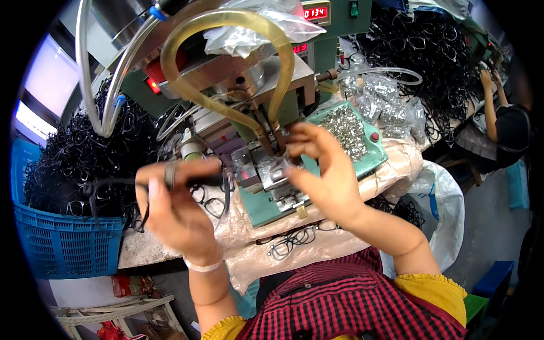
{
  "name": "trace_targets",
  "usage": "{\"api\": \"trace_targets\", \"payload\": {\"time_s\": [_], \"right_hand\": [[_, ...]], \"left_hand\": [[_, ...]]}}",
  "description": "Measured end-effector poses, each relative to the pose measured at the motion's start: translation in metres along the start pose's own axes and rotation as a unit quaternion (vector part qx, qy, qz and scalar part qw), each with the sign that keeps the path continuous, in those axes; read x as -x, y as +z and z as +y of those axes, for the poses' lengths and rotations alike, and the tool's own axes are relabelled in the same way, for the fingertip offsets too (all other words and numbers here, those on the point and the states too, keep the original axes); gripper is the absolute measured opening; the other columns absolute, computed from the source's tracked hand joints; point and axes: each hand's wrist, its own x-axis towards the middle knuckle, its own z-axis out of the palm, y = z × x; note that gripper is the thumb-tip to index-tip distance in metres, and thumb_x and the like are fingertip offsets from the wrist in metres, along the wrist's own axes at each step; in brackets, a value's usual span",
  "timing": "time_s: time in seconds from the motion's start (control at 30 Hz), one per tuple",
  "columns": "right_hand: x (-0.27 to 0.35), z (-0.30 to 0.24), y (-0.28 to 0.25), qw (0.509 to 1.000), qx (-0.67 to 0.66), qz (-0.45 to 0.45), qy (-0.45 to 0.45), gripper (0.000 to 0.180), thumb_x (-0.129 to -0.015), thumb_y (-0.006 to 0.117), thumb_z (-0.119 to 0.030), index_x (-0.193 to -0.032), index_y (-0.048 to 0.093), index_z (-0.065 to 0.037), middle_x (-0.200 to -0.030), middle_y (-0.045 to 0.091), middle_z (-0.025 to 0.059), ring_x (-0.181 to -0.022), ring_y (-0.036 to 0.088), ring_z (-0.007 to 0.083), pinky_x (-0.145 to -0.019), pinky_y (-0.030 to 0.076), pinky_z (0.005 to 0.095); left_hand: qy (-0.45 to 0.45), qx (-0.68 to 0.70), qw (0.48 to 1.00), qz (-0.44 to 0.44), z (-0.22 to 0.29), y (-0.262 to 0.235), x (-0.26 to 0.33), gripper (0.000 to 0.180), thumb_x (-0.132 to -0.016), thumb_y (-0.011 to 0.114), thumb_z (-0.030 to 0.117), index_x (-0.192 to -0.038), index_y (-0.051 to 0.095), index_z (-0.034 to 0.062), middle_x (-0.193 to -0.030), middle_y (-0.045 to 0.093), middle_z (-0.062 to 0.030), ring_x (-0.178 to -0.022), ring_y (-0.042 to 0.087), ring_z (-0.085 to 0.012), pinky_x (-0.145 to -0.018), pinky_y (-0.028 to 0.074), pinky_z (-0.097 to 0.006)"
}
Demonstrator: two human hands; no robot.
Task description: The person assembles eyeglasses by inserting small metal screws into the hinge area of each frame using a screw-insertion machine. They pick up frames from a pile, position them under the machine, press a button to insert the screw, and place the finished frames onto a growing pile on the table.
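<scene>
My left hand (178, 209), smeared by motion, is closed round a dark eyeglass frame (107, 182) to the left of the machine. A ring is on one of its fingers, and a dark piece by the fingertips is too blurred to tell. My right hand (326, 175) is at the right side of the metal fixture (272, 170), its thumb and fingers apart and curved toward it. Whether a tiny part lies at its fingertips I cannot make out. Two yellowish hoses (283, 62) loop down to the press head just above the fixture.
A green tray (368, 161) of small metal parts stands to the right. Dark eyeglass frames heap in the blue basket (68, 241) at left and at the back right (419, 68). More frames (292, 241) lie along the front edge. A co-worker (498, 119) sits far right.
</scene>
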Motion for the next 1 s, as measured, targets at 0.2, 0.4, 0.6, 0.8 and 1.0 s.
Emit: {"api": "trace_targets", "payload": {"time_s": [0.2,0.4,0.6,0.8,1.0], "right_hand": [[0.023,0.009,-0.102,0.853,0.521,0.015,-0.034,0.034,-0.079,0.075,-0.017,-0.110,0.069,-0.004,-0.109,0.068,0.0123,-0.103,0.062,0.0296,-0.097,0.047,0.0402],[0.014,0.091,-0.128,0.806,0.567,0.093,-0.142,0.011,-0.076,0.076,-0.014,-0.080,0.069,-0.006,-0.083,0.064,0.0091,-0.090,0.059,0.0308,-0.084,0.047,0.0420],[-0.014,0.080,-0.122,0.870,0.469,0.137,-0.057,0.008,-0.078,0.073,-0.012,-0.084,0.070,-0.007,-0.097,0.069,0.0109,-0.096,0.062,0.0321,-0.090,0.049,0.0412],[-0.044,0.096,-0.132,0.810,0.528,0.123,-0.222,0.012,-0.085,0.067,-0.014,-0.093,0.067,-0.006,-0.109,0.068,0.0155,-0.108,0.063,0.0366,-0.091,0.050,0.0453],[-0.066,0.133,-0.116,0.808,0.573,0.075,-0.111,0.008,-0.086,0.052,-0.009,-0.088,0.056,-0.003,-0.091,0.065,0.0184,-0.091,0.064,0.0387,-0.080,0.051,0.0514]], "left_hand": [[-0.502,0.350,0.750,-0.251,-0.008,-0.013,0.076,0.023,-0.102,0.038,0.022,-0.103,0.047,0.0012,-0.080,0.067,-0.0269,-0.072,0.068,-0.0284,-0.065,0.055,-0.030],[-0.639,0.341,0.665,-0.183,-0.022,0.030,0.081,0.022,-0.101,0.039,0.024,-0.101,0.050,0.0054,-0.073,0.065,-0.0264,-0.045,0.057,-0.0276,-0.035,0.045,-0.031],[-0.622,0.382,0.665,-0.159,-0.030,0.027,0.092,0.022,-0.103,0.037,0.024,-0.102,0.051,0.0071,-0.075,0.065,-0.0263,-0.043,0.058,-0.0280,-0.033,0.046,-0.031],[-0.614,0.364,0.682,-0.159,-0.030,0.029,0.093,0.025,-0.104,0.036,0.025,-0.103,0.052,0.0064,-0.075,0.065,-0.0258,-0.045,0.058,-0.0269,-0.034,0.046,-0.031],[-0.548,0.277,0.737,-0.283,-0.030,-0.018,0.096,0.040,-0.106,0.040,0.035,-0.117,0.053,-0.0010,-0.089,0.069,-0.0256,-0.066,0.070,-0.0263,-0.056,0.057,-0.030]]}}
